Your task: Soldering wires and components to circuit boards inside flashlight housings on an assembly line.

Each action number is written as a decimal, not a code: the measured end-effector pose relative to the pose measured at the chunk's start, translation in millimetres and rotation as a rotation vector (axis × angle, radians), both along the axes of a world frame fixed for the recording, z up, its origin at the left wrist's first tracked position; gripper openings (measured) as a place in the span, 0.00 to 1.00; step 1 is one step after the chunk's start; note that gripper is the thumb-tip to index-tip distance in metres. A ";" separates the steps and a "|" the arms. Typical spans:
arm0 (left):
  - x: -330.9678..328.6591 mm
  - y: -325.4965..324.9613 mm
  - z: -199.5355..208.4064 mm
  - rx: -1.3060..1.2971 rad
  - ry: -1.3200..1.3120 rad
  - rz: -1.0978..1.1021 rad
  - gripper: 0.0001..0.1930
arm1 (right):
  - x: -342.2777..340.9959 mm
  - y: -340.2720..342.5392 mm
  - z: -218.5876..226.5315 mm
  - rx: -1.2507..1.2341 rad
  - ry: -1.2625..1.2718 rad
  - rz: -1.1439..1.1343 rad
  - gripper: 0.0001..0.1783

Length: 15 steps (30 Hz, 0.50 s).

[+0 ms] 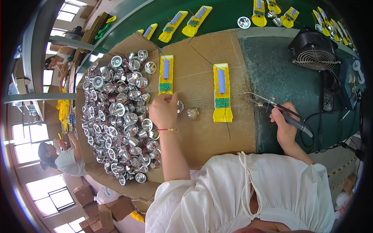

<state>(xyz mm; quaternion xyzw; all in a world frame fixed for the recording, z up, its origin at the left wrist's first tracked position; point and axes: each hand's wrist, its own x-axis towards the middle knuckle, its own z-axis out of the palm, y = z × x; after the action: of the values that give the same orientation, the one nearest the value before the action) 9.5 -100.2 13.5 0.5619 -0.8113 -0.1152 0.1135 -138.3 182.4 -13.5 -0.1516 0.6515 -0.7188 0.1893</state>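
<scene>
My left hand (162, 112) is closed at the lower end of a yellow flashlight housing (166, 77) that carries a blue battery and a green circuit board. Its fingertips are partly hidden. Beside that hand, two small silver reflector cups (192, 113) lie on the cardboard. My right hand (285, 123) grips a soldering iron (298, 124) by its dark handle, its thin metal tip pointing left. Between the hands lies a second yellow housing (222, 93), with a battery, a board and loose thin wires; the iron's tip is to the right of it, apart.
A cardboard box (155, 176) heaped with silver reflectors (116, 112) stands at the left. A black fan (314, 50) is at the back right. More yellow housings (197, 20) lie along the far green bench (229, 9). Two other people (68, 159) work at the far left.
</scene>
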 end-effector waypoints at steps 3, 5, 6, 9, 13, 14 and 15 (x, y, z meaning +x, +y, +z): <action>10.3 -3.6 -2.3 0.039 0.176 -0.050 0.11 | -0.2 -0.6 2.1 0.008 0.013 0.004 0.08; 15.5 -1.6 -4.6 -0.009 0.388 -0.136 0.08 | -0.4 -1.0 2.4 -0.003 0.007 0.003 0.08; 19.4 2.3 -3.2 -0.022 0.475 -0.160 0.06 | -0.5 -1.1 2.7 -0.013 0.000 0.005 0.08; 15.7 35.6 21.0 0.391 0.763 -0.172 0.05 | 1.3 -0.1 4.9 0.009 -0.001 0.023 0.08; 8.9 90.0 44.1 0.677 0.477 -0.327 0.08 | 5.1 -1.6 14.8 0.013 0.035 0.077 0.08; 9.3 101.4 37.7 0.746 0.484 -0.324 0.08 | 6.2 -2.2 14.6 0.015 0.033 0.084 0.08; 11.6 107.4 27.4 0.815 0.492 -0.322 0.08 | 7.4 -2.6 13.4 0.015 0.070 0.121 0.08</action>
<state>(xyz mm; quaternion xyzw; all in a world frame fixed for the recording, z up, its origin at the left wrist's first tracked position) 21.1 7.2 40.8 0.3844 -0.7260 -0.5678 0.0533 -130.8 179.8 0.0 -0.2141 0.6527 -0.6956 0.2107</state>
